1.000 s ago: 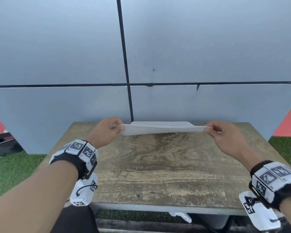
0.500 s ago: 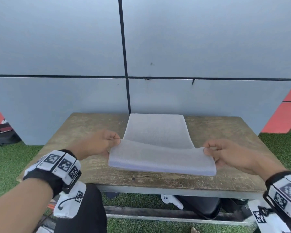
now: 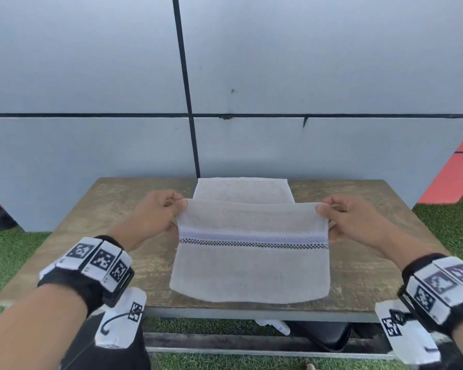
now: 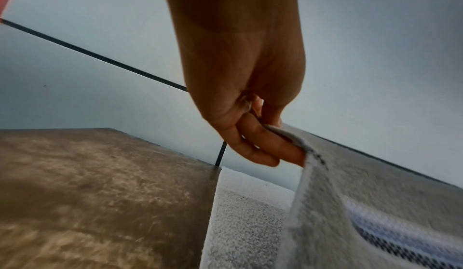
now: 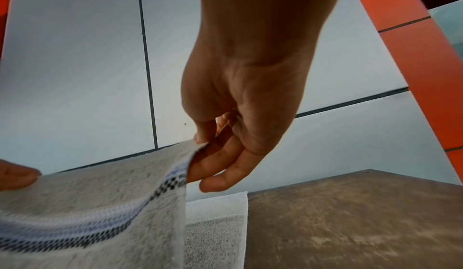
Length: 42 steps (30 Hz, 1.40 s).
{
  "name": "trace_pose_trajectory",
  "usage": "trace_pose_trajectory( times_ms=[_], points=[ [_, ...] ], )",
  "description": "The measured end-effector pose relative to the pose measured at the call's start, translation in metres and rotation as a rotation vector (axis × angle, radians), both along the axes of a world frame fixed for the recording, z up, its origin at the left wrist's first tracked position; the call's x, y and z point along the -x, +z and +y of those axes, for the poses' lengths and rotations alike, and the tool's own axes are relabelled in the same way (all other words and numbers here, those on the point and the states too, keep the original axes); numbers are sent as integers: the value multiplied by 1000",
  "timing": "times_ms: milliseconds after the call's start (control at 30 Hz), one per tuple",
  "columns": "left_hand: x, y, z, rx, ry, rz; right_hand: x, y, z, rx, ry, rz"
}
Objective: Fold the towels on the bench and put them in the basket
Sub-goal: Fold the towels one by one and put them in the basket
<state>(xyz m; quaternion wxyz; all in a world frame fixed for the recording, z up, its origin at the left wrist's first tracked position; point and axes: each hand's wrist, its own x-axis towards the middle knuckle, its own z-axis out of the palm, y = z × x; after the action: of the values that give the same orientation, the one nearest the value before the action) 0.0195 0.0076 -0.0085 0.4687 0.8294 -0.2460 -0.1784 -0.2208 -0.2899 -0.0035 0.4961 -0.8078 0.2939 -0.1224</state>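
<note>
Lifting now: L hand [image 3: 155, 214] & R hand [image 3: 356, 220] pinch towel [image 3: 249, 268] corners, raised since 0.5 s ago. Far half lies by bench [image 3: 91, 236] back edge; fold prob. underway.

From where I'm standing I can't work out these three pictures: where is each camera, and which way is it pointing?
Head: worn on the person's head, facing forward and down at the bench, the towel and the grey wall; both forearms, the left hand and the right hand show.
Left wrist: on the left wrist, looking along the left hand at the towel corner it pinches; only that hand shows.
Right wrist: on the right wrist, looking along the right hand at its corner; a left fingertip shows at the edge.
Shared: all three show the striped towel, bench and wall.
</note>
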Motion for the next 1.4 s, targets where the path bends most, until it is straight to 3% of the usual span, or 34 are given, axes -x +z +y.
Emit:
trace_pose_trajectory(
  times_ms=[300,633,933,1167,1400],
  points=[
    [-85,-9,-73,-71,118,-272,-107,-17,-75,216,-77,16],
    [-172,-54,-138,-234,187,-361,-205,-75,-138,454,-96,138],
    [-184,-95,-152,-321,40,-368,-209,-109,-147,546,-20,235],
    [-178,-91,-159,-336,-10,-378,-215,-111,-143,514,112,199],
    [-168,-81,-158,-333,-28,-278,-211,-100,-134,462,140,167]
  ],
)
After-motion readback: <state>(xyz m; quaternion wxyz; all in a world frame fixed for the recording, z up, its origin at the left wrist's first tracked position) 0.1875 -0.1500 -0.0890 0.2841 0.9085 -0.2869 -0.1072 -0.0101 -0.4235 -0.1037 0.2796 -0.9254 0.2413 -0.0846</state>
